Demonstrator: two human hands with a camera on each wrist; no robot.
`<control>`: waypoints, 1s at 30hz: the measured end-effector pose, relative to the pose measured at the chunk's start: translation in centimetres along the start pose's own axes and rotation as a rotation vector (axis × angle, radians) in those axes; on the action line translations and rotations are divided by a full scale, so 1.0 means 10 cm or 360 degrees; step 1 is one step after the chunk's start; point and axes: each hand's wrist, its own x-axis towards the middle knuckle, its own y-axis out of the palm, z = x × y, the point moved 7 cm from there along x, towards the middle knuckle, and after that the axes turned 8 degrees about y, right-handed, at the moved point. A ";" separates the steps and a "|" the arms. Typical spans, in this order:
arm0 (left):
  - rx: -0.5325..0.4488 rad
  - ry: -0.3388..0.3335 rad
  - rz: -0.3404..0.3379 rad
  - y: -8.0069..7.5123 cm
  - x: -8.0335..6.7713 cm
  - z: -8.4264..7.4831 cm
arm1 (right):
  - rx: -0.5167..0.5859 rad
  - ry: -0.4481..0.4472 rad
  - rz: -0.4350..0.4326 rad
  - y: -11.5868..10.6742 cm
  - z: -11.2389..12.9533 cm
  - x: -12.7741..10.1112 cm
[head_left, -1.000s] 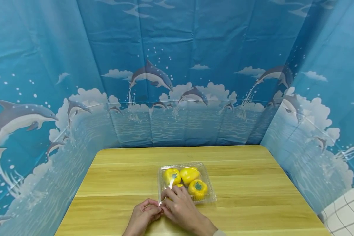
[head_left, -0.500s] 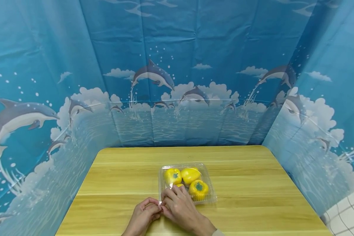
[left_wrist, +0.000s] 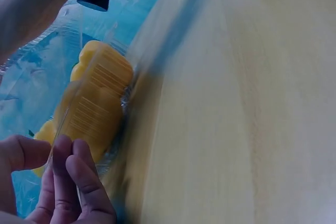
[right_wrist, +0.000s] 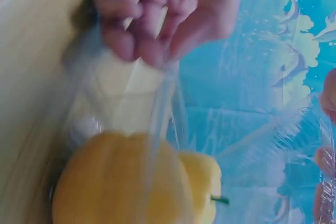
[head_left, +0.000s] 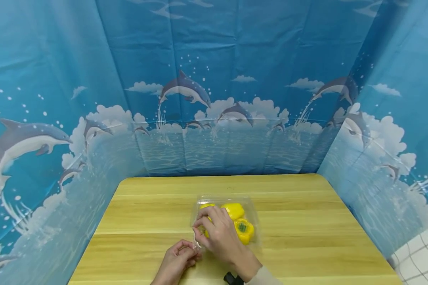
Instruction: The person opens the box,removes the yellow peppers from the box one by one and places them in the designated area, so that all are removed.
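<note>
The clear plastic box (head_left: pixel 251 206) of yellow peppers (head_left: pixel 244 230) sits mid-table (head_left: pixel 306 237). The left hand (head_left: pixel 176 263) pinches its near-left corner; the right hand (head_left: pixel 217 233), fingers curled, grips the lid edge just beyond.

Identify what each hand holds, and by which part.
Both grip the clear plastic clamshell box of yellow peppers: left hand pinches its near-left corner, right hand lifts its lid edge.

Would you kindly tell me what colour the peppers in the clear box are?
Yellow peppers, with green stems; clearest in the head view.
</note>
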 end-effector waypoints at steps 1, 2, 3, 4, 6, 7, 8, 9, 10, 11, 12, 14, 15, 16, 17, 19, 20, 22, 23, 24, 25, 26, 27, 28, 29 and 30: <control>0.0003 0.0006 0.0005 0.01 0.00 0.00 | -0.0020 -0.0008 0.0011 -0.01 -0.01 0.00; 0.0002 0.0010 0.0007 0.01 -0.01 -0.01 | -0.0043 -0.0022 0.0024 -0.02 -0.02 0.00; 0.0001 0.0014 0.0004 0.02 -0.01 -0.02 | -0.0066 -0.0033 0.0043 -0.02 -0.02 -0.02; 0.0002 0.0018 0.0000 0.02 -0.01 -0.03 | -0.0091 -0.0043 0.0063 -0.02 -0.03 -0.04; 0.0030 0.0026 -0.0009 0.02 -0.01 -0.05 | -0.0129 -0.0054 0.0112 -0.02 -0.05 -0.10; 0.0048 0.0031 -0.0020 0.01 0.00 -0.06 | -0.0147 -0.0054 0.0135 -0.02 -0.06 -0.12; 0.0065 0.0036 -0.0032 0.01 0.00 -0.07 | -0.0161 -0.0054 0.0151 -0.03 -0.07 -0.14; 0.0083 0.0038 -0.0048 0.01 0.01 -0.08 | -0.0171 -0.0051 0.0162 -0.04 -0.09 -0.16; 0.0102 0.0038 -0.0060 0.00 0.02 -0.09 | -0.0175 -0.0046 0.0170 -0.06 -0.11 -0.18; 0.0114 0.0040 -0.0073 -0.01 0.02 -0.09 | -0.0175 -0.0041 0.0175 -0.08 -0.13 -0.19; 0.0122 0.0040 -0.0088 -0.01 0.02 -0.10 | -0.0172 -0.0038 0.0176 -0.10 -0.15 -0.20; 0.0135 0.0037 -0.0108 -0.02 0.02 -0.10 | -0.0165 -0.0045 0.0164 -0.15 -0.19 -0.21; 0.0144 0.0036 -0.0117 -0.03 0.02 -0.11 | -0.0159 -0.0047 0.0159 -0.17 -0.22 -0.21; 0.0154 0.0036 -0.0125 -0.03 0.02 -0.11 | -0.0152 -0.0048 0.0157 -0.19 -0.24 -0.21; 0.0163 0.0039 -0.0134 -0.03 0.02 -0.12 | -0.0153 -0.0054 0.0147 -0.22 -0.26 -0.21; 0.0181 0.0042 -0.0152 -0.03 0.02 -0.13 | -0.0165 -0.0060 0.0127 -0.27 -0.31 -0.20; 0.0184 0.0045 -0.0163 -0.03 0.02 -0.13 | -0.0175 -0.0057 0.0117 -0.30 -0.33 -0.20; 0.0192 0.0051 -0.0178 -0.02 0.02 -0.15 | -0.0190 -0.0047 0.0100 -0.35 -0.38 -0.19; 0.0195 0.0058 -0.0183 -0.02 0.02 -0.15 | -0.0201 -0.0041 0.0086 -0.38 -0.40 -0.19; 0.0194 0.0060 -0.0188 -0.02 0.02 -0.15 | -0.0207 -0.0030 0.0075 -0.41 -0.42 -0.18; 0.0194 0.0064 -0.0190 -0.02 0.02 -0.16 | -0.0214 -0.0022 0.0057 -0.44 -0.45 -0.18; 0.0194 0.0066 -0.0191 -0.02 0.02 -0.15 | -0.0216 -0.0015 0.0036 -0.48 -0.47 -0.17; 0.0197 0.0072 -0.0191 -0.02 0.02 -0.15 | -0.0219 -0.0008 0.0017 -0.51 -0.50 -0.17; 0.0201 0.0074 -0.0191 -0.02 0.03 -0.15 | -0.0229 0.0003 0.0002 -0.54 -0.53 -0.16; 0.0203 0.0075 -0.0190 -0.02 0.03 -0.15 | -0.0237 0.0011 -0.0016 -0.56 -0.55 -0.16; 0.0206 0.0076 -0.0189 -0.02 0.03 -0.14 | -0.0243 0.0019 -0.0033 -0.59 -0.58 -0.16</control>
